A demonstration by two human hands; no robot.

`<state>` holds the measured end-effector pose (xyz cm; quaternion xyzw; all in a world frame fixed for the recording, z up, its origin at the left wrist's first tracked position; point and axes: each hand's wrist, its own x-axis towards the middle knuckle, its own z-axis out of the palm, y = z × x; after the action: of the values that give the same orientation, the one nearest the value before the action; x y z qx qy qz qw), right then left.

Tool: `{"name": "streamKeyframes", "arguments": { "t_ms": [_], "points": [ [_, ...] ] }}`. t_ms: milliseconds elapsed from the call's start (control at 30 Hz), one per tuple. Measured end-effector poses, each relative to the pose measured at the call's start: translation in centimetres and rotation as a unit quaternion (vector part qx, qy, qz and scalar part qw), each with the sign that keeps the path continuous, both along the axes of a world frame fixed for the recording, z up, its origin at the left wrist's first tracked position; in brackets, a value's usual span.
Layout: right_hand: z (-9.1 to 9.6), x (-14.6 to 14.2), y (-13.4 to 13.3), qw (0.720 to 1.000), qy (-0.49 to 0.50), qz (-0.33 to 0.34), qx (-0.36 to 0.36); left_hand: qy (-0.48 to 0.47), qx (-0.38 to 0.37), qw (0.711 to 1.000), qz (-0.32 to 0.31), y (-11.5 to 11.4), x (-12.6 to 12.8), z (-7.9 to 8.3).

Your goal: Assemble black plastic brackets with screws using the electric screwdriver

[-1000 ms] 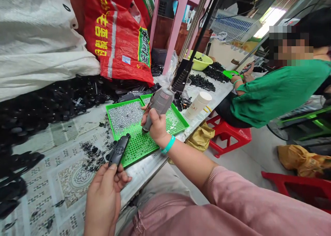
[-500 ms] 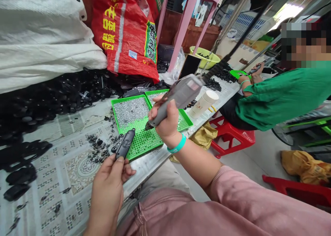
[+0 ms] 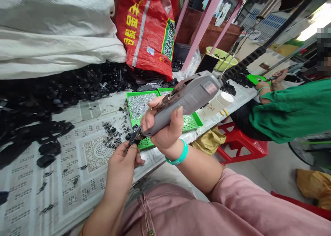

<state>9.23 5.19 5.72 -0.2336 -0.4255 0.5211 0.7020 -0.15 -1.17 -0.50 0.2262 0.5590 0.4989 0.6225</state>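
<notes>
My right hand (image 3: 162, 125) grips a grey electric screwdriver (image 3: 186, 98) that hangs from a black coiled cable (image 3: 243, 64). The tool lies tilted, its tip pointing down-left onto a black plastic part (image 3: 132, 139). My left hand (image 3: 124, 165) pinches that part from below, just in front of the table edge. Behind the hands sits a green perforated tray (image 3: 190, 123) holding a heap of small silver screws (image 3: 141, 103). A teal band circles my right wrist.
Black plastic parts (image 3: 64, 87) are heaped along the back of the patterned table cover (image 3: 64, 180). White sacks (image 3: 51, 29) and a red bag (image 3: 147, 29) stand behind. A paper cup (image 3: 216, 106) stands right of the tray. A person in green (image 3: 289, 108) works nearby on red stools (image 3: 240, 148).
My right hand has lifted the screwdriver off the tray and swung it left and down to the part. My left hand has brought the part closer. The view has shifted left.
</notes>
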Motion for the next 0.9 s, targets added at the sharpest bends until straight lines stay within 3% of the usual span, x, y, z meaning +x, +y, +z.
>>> {"name": "streamKeyframes", "arguments": {
  "t_ms": [633,900],
  "points": [
    [-0.5,-0.1,0.2,0.997,-0.045,0.06,-0.016,0.008,0.016,1.0,0.005,-0.1,0.0,-0.5],
    [-1.3,-0.1,0.3,0.995,-0.041,0.091,0.022,0.019,0.034,0.999,0.006,0.0,0.2,-0.8]
  ]
}}
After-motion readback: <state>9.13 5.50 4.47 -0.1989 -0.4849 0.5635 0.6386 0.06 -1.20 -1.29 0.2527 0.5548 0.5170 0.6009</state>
